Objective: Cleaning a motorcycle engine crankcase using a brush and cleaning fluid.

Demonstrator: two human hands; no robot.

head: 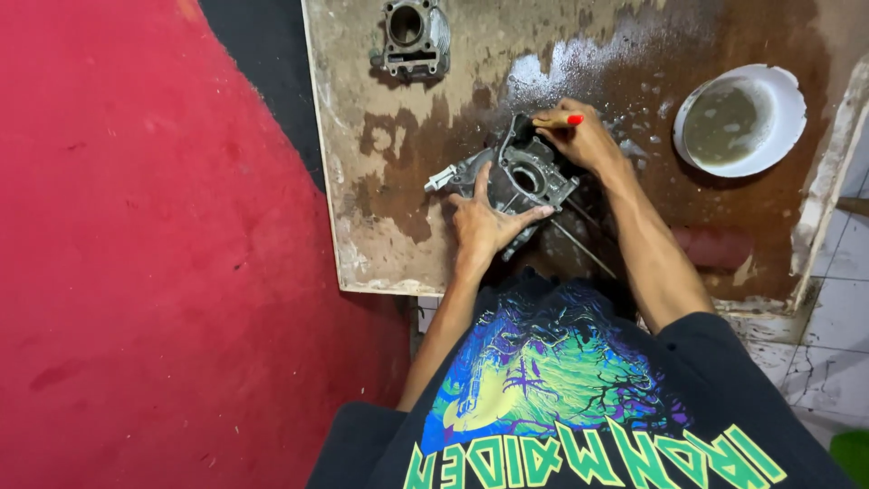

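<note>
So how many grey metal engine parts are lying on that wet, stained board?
2: one grey metal engine casing under both hands at the centre, one grey metal cylinder block alone near the far left edge. Smaller bits may be hidden.
</note>
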